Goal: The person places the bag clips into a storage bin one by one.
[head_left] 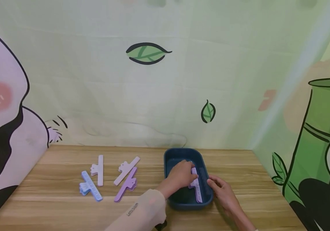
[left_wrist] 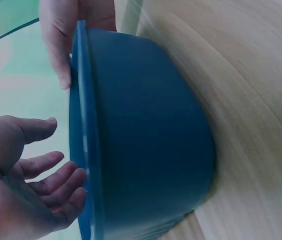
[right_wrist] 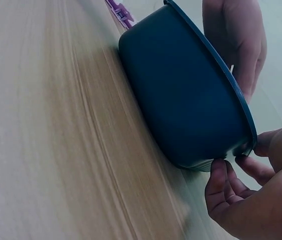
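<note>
From my remote seat I saw the purple clip [head_left: 198, 194] lying inside the dark blue basin [head_left: 188, 207], lower centre of the frame. The left hand [head_left: 180, 175] was at its upper end, fingers relaxed, thumb apart. The right hand [head_left: 225, 193] pinched the basin's right rim. Four other clips [head_left: 92, 186] lay lower left.

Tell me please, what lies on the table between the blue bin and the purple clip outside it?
Only bare tabletop lies between that purple clip and the blue bin; the head view shows this.
</note>
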The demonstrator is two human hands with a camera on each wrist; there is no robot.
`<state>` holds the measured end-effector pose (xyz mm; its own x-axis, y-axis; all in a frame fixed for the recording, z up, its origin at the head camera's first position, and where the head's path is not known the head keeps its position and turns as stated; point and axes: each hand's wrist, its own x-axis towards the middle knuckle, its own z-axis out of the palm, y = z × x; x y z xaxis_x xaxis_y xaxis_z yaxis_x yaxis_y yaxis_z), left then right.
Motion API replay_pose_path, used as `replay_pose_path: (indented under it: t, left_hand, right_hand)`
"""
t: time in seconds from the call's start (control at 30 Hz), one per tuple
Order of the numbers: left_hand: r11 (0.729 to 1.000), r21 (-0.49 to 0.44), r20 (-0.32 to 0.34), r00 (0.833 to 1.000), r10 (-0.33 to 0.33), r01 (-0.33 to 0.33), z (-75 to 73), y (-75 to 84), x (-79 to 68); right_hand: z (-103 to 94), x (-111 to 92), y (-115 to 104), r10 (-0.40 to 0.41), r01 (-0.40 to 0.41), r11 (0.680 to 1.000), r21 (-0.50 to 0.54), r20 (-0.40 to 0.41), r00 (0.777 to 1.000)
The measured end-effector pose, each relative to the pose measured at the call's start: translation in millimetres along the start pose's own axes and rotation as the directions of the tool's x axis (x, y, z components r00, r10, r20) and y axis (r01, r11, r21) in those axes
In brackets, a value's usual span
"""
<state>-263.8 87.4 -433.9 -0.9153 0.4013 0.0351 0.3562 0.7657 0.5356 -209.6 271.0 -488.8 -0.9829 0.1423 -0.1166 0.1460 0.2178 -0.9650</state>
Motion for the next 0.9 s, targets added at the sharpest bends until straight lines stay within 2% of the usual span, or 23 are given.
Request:
replay_pose_path:
  t: [0.33,0.67,0.9]
  left_hand:
    - [0.995,-0.085,-0.041,0.998,0.039,-0.042,-20.5,-4.7,-16.8]
    - [0.981,-0.176,-0.126,0.990,0.060,-0.082,-45.4,-25.5,-31.2]
    - [0.975,-0.210,-0.138,0.989,0.044,-0.072,-58.1,-41.9,-40.3]
  right_hand:
    - [1.1,-0.3,-0.3,-0.002,0.002,1.000,0.019,-0.009,1.000]
    - [1.8,-1.0,-1.2,-0.006,0.006,1.000,-0.012,-0.016,1.000]
    - [1.6,-1.8,-2.4,-0.021,0.021,1.000,-0.022,-0.013,1.000]
